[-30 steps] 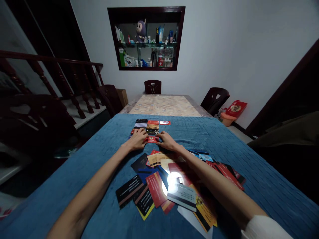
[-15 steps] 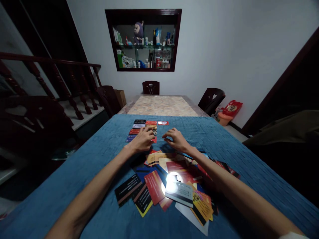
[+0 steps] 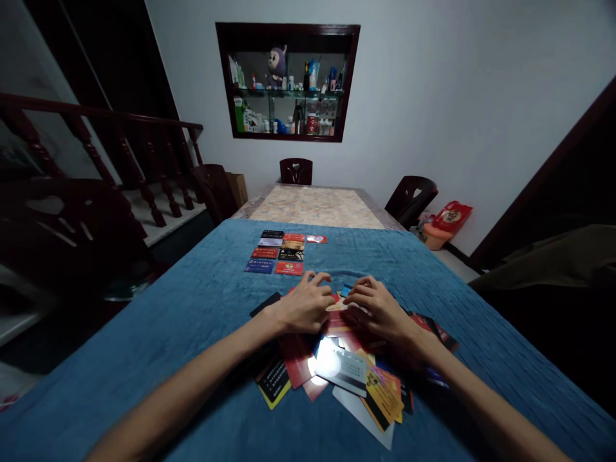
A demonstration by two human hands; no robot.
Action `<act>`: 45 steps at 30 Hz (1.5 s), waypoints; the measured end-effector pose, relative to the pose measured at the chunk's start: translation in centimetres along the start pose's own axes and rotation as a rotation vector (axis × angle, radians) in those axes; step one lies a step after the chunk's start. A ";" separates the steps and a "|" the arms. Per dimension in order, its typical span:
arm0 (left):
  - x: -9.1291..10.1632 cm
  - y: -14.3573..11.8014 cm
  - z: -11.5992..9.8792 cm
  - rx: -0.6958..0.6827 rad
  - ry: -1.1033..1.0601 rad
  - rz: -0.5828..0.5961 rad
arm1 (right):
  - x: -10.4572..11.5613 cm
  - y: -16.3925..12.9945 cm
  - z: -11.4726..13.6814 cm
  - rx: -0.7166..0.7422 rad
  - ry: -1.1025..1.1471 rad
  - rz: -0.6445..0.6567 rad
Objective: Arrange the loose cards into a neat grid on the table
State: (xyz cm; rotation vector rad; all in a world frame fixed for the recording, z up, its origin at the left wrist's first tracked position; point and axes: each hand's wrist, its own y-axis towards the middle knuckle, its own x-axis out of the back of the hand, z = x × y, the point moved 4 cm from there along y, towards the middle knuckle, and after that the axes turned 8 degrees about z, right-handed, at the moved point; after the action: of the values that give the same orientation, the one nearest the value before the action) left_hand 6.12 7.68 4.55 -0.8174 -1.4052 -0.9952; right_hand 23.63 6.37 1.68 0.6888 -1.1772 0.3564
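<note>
A loose pile of cards lies face up and face down on the blue cloth in front of me, with a silver card (image 3: 344, 367), a gold card (image 3: 382, 394) and a red card (image 3: 294, 359) among them. My left hand (image 3: 308, 303) is over the pile's far left part, fingers bent and apart. Close beside it, my right hand (image 3: 378, 309) hovers low over the pile, fingers curled loosely. No card shows in either hand; contact with the cards is partly hidden. Beyond the hands, several cards stand in two columns, with a red and gold card (image 3: 289, 268) nearest.
A single red and white card (image 3: 316, 239) lies right of the columns. The blue cloth (image 3: 202, 321) covers the near table; a patterned tabletop (image 3: 317, 204) shows beyond. Dark chairs (image 3: 411, 200) flank the table. Bright glare falls on the pile's middle.
Both hands have come back toward me from beside the laid-out cards to the pile. The near cards of the columns, earlier covered by my left hand, now show.
</note>
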 end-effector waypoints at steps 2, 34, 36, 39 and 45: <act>-0.5 -0.3 -0.5 0.019 -0.027 0.013 | -0.2 -0.8 -0.1 -0.002 0.020 0.016; -2.5 -1.9 -2.2 0.204 -0.354 -0.094 | -0.3 -2.5 1.3 0.014 0.029 0.157; -2.4 -2.0 -2.2 0.207 -0.371 -0.098 | -0.2 -2.4 1.4 0.025 0.034 0.149; -2.3 -2.1 -2.2 0.210 -0.393 -0.111 | 0.0 -2.4 1.7 0.043 0.027 0.134; -2.0 -2.4 -2.2 0.216 -0.433 -0.117 | 0.5 -2.5 2.5 0.073 -0.006 0.081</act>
State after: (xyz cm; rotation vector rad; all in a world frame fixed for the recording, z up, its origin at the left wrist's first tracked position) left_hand 4.92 4.89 2.22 -0.8257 -1.9137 -0.7610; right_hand 23.49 2.78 1.91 0.7072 -1.2044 0.4676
